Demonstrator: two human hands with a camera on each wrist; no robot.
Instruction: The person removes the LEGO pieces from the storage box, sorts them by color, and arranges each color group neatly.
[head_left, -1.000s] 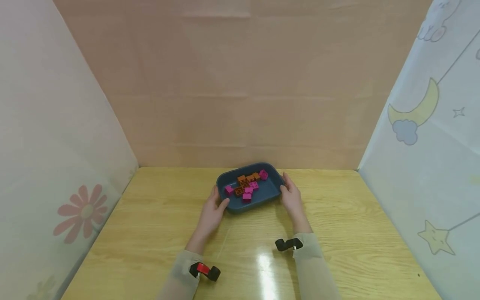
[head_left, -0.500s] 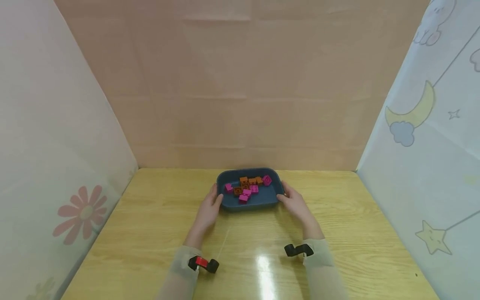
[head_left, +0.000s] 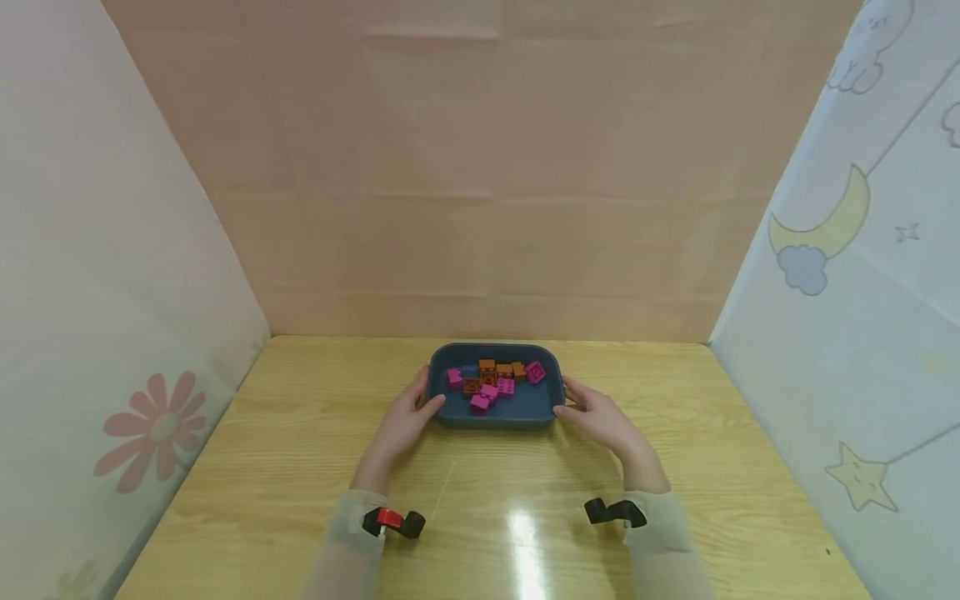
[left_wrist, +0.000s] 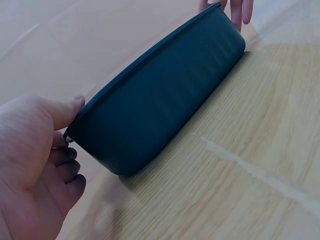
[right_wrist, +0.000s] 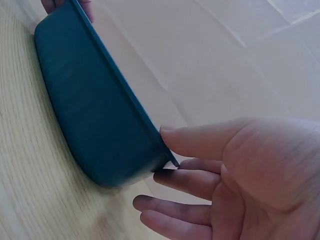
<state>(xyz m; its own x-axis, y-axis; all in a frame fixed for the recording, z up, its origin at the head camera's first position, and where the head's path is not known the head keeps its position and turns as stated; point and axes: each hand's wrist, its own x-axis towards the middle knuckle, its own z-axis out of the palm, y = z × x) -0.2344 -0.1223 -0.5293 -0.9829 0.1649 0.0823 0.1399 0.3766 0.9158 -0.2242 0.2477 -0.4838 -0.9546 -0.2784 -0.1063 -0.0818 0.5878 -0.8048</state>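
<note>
A dark blue tray with rounded corners is near the back of the table and holds several pink toy bricks and orange-brown toy bricks. My left hand holds its left end. In the left wrist view the thumb lies on the rim, with curled fingers under it. At the opposite end my right hand pinches the rim between thumb and index finger, as the right wrist view shows; its other fingers stay apart from the wall. The tray's base appears to rest on the wood.
The light wooden table ends at a peach-coloured back panel. Pale printed panels stand at the left and right. Black camera mounts sit on both wrists.
The tray has turned from a slant to lie straight along the back edge, and come slightly nearer. Both hands moved with it, keeping hold, and the forearms spread apart. The bricks shifted a little inside.
</note>
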